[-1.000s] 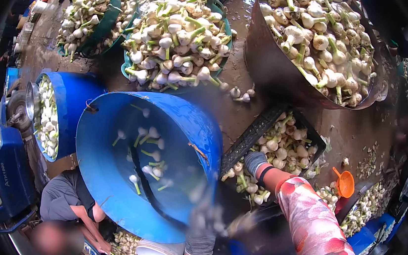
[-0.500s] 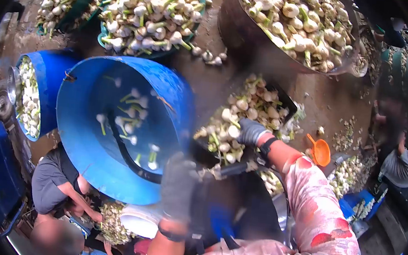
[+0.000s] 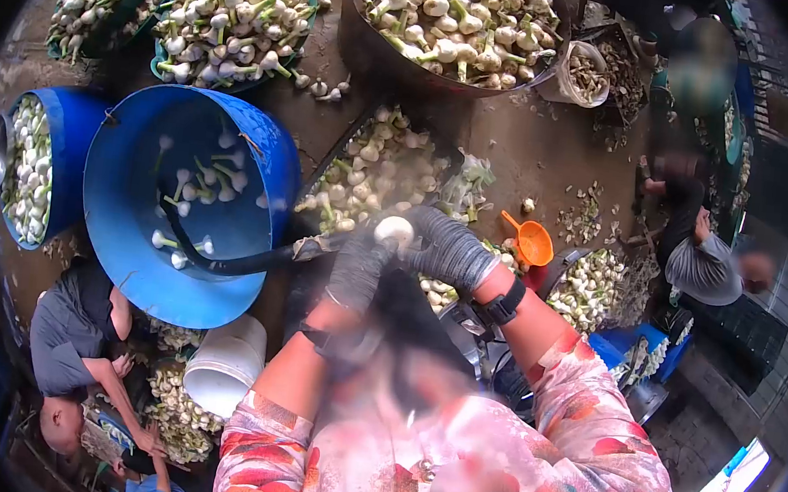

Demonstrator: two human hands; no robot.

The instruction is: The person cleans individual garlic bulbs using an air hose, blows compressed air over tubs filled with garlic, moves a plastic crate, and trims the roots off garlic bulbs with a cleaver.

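A white garlic bulb (image 3: 394, 232) shows between my two gloved hands, in front of my body. My left hand (image 3: 358, 266), in a grey glove, is closed round the bulb from the left. Beside it, my right hand (image 3: 451, 249), also gloved, has its fingers curled in close to the bulb; what those fingers hold is hidden. Just beyond the hands lies a heap of garlic (image 3: 373, 167) with green stems, in a dark tray. Left of the hands, a dark hose (image 3: 229, 265) reaches into a large blue drum (image 3: 114, 260) with several garlic bulbs inside.
Garlic-filled containers stand at the back, including a wide metal tub (image 3: 366, 51). An orange scoop (image 3: 534, 244) lies to the right. A white bucket (image 3: 216, 386) is at lower left, by a person in a dark shirt (image 3: 69, 322). Another person (image 3: 704, 269) sits far right.
My right hand has drawn back from the garlic heap to meet my left hand, and a bulb now shows between them. The view has shifted to the right.
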